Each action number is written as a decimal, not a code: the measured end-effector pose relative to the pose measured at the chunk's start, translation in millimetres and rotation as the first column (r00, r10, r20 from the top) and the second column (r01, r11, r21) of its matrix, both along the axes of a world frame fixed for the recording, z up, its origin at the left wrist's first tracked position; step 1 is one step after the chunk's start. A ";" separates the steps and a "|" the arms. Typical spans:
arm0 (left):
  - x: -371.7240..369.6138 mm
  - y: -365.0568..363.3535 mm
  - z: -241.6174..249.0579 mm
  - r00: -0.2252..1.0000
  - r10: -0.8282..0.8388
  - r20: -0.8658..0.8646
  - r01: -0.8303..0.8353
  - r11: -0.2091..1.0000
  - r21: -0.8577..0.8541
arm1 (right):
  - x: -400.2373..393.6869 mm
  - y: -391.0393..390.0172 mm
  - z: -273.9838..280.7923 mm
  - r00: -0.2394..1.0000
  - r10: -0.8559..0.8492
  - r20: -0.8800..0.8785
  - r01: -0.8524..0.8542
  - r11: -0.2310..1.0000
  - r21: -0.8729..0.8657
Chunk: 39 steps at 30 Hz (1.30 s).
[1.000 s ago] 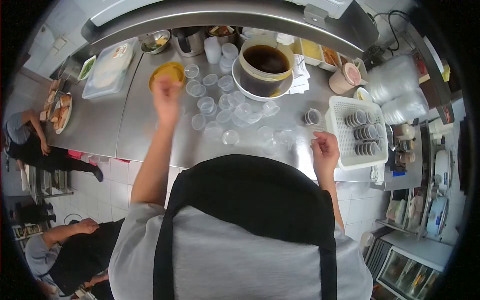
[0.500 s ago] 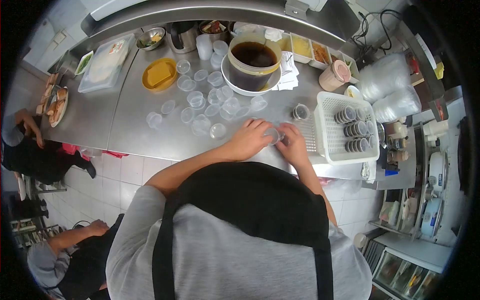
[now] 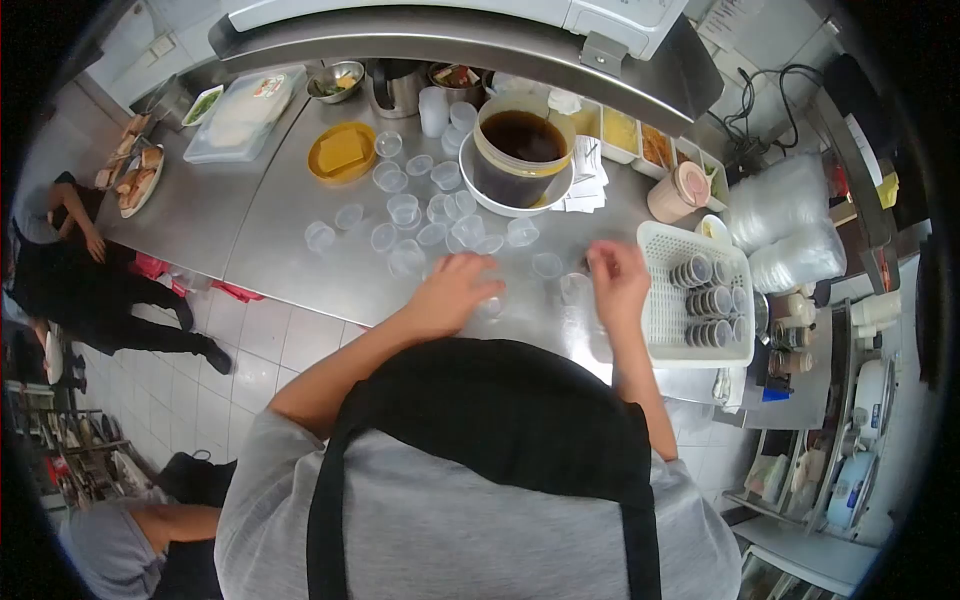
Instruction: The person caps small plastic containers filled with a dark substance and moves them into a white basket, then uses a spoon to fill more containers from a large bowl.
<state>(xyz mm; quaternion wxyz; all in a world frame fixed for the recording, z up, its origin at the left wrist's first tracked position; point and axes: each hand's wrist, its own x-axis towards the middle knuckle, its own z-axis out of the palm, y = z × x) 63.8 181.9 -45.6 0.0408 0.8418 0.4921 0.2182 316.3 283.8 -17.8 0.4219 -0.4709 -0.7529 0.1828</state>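
Note:
My left hand [image 3: 455,292] is at the steel counter's near edge, its fingers curled round a small clear plastic cup [image 3: 491,305] that shows partly below the thumb. To the right, my right hand [image 3: 618,280] is raised beside the basket with fingertips pinched together. A small dark bit shows at those fingertips, but the hand hides what it is. Between my hands are a clear round piece [image 3: 547,265] and another clear cup [image 3: 573,289]. Many loose clear cups [image 3: 405,258] lie scattered beyond my left hand.
A white basket [image 3: 652,345] at right holds rows of dark-filled cups [image 3: 708,301]. Behind stands a tub of dark liquid [image 3: 520,150] in a white bowl [image 3: 562,195]. A yellow container [image 3: 342,153] and topping trays [image 3: 620,137] are farther back. Other people stand at left.
My hands, close together on a clear cup before, have moved apart. The left went left to a cup; the right went right beside the basket. Clear pieces now lie between them. The camera view has shifted.

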 end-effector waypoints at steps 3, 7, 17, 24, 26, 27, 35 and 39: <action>-16.3 27.2 -9.9 0.742 0.411 0.529 -0.374 0.910 -0.181 | 1.1 65.9 -14.9 0.924 0.007 -0.382 -0.137 0.940 -0.314; -42.4 112.5 -11.1 0.542 0.694 0.474 -0.488 0.719 -0.495 | -34.0 111.5 -7.1 0.866 -0.062 -0.496 -0.151 0.914 -0.378; -46.9 153.0 0.8 0.581 0.812 0.057 -0.664 0.513 -0.543 | -30.6 -12.9 -30.2 0.945 0.326 0.025 -0.326 0.945 -0.024; -20.2 108.9 -2.7 0.577 0.724 0.378 -0.769 0.637 -0.045 | -12.6 -20.0 -65.4 0.991 0.097 0.097 -0.109 0.986 0.125; 4.4 67.4 1.3 0.832 0.383 0.401 -0.441 0.895 0.060 | -3.0 -18.7 -73.4 0.989 0.132 0.064 -0.136 0.989 0.064; 18.1 49.4 -9.7 0.945 0.161 0.286 -0.184 0.981 0.058 | -5.4 -17.4 -73.1 0.983 0.173 0.060 -0.176 0.983 0.046; 37.8 18.5 -44.3 0.934 -0.294 -0.203 0.334 0.920 0.205 | -51.0 20.2 -53.1 0.792 0.367 0.488 -0.467 0.879 0.097; 3.3 -6.0 -59.1 0.954 -0.145 -0.263 0.199 0.960 0.195 | -66.9 10.6 -60.3 0.799 0.434 0.416 -0.500 0.864 0.059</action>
